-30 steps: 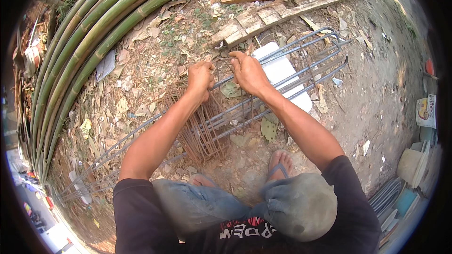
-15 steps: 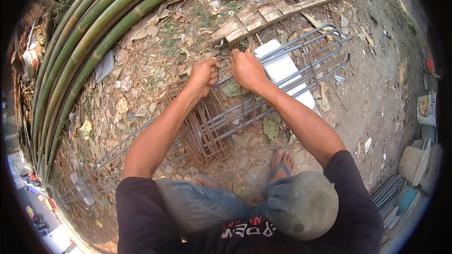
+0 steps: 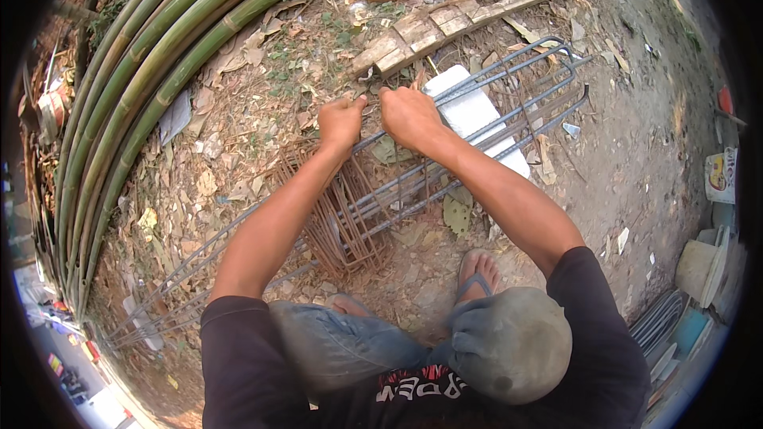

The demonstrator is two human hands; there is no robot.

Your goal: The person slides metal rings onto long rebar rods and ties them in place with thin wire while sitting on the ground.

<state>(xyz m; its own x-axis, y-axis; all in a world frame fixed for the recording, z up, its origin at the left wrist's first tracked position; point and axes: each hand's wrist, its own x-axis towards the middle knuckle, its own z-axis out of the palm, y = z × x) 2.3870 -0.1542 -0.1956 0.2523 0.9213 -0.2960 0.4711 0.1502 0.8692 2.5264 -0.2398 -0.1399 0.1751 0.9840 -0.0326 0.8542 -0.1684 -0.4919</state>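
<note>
My left hand (image 3: 342,125) is closed at the far side of a long cage of steel reinforcing bars (image 3: 401,218), its thumb side turned toward the right hand. My right hand (image 3: 410,117) is also closed, a small gap away, with its back facing up. Whatever the fingers pinch is too small or hidden to make out. Below my left hand, a bundle of rusty rectangular stirrups (image 3: 342,230) surrounds the bars. A few single stirrups stand spaced out farther right. Under the right part of the bars lies a white block (image 3: 447,81).
Green bamboo poles (image 3: 163,48) curve along the far left. Weathered wooden planks (image 3: 421,32) lie beyond the cage. My sandalled feet (image 3: 479,274) stand on the near side, on leaf-strewn dirt. Buckets (image 3: 699,268) and a coil of grey bars (image 3: 661,322) are at the right edge.
My left hand has turned at the wrist, its thumb now pointing more toward the right hand. My right hand has shifted slightly left. The bars and stirrups look nearly the same.
</note>
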